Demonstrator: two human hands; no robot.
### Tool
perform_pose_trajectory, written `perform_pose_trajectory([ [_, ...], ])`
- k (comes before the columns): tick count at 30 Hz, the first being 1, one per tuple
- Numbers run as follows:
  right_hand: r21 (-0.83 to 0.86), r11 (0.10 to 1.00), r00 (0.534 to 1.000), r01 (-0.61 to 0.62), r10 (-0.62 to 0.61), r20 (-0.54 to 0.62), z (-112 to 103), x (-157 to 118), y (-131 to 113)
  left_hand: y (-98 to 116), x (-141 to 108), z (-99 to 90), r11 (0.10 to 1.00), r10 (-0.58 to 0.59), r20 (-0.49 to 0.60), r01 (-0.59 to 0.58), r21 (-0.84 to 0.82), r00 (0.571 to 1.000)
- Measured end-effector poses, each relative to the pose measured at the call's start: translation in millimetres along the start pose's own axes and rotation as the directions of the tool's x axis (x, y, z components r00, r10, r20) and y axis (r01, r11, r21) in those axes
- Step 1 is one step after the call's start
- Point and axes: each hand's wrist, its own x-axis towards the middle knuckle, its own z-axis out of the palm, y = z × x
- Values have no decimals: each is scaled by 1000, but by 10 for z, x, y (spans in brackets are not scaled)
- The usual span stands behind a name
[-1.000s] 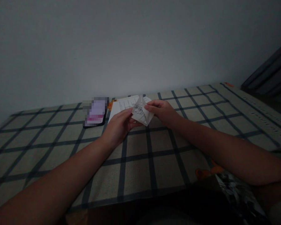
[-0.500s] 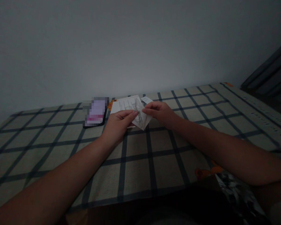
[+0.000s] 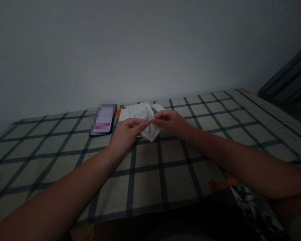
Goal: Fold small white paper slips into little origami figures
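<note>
A folded piece of white paper [image 3: 152,134] with dark printed or drawn lines is held between my two hands, one corner pointing down toward me. My left hand [image 3: 127,131] pinches its left side between thumb and fingers. From the right, my right hand [image 3: 171,123] pinches the same paper, its thumb tip close to the left thumb. Behind the hands lies a flat white sheet or booklet [image 3: 132,111] with printed lines, partly covered by the folded paper. A small white slip [image 3: 157,107] rests just beyond my right hand.
A phone [image 3: 104,119] with a lit, blurred-out screen is left of the papers. The checked cloth [image 3: 145,177] covers the surface up to a plain wall [image 3: 150,50]. A dark slatted object [image 3: 291,73] stands at the far right.
My fingertips have come closer together on the folded paper, the right thumb moving slightly down and left. The paper's opening looks narrower, and its lower corner sits slightly lower. The phone has not moved.
</note>
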Motion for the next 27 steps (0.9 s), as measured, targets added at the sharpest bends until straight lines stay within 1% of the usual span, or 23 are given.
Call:
perform_pose_trajectory([
  [3, 8, 1000, 1000, -1, 1, -11, 5, 3, 1, 1, -5, 9, 999, -13, 7, 14, -41, 1000],
  [8, 40, 999, 1000, -1, 1, -8, 8, 12, 29, -7, -4, 4, 1000, 15, 59, -16, 13, 998],
  [13, 50, 999, 1000, -19, 19, 7, 1, 8, 41, 13, -12, -1, 997, 30, 17, -31, 72, 999],
  [17, 55, 998, 1000, -23, 23, 14, 10, 9, 25, 45, -32, 10, 994, 24, 13, -25, 105, 1000],
  [21, 83, 996, 996, -42, 35, 81, 21, 10, 43, 47, -38, 16, 994, 20, -4, -19, 112, 1000],
  [24, 60, 998, 995, -24, 18, 95, 9, 14, 78, 27, -29, 9, 996, 0, 15, -1, 88, 1000],
  [27, 48, 999, 997, -16, 12, 80, -14, 25, 107, -5, -13, -5, 1000, -16, 69, 15, 20, 997],
])
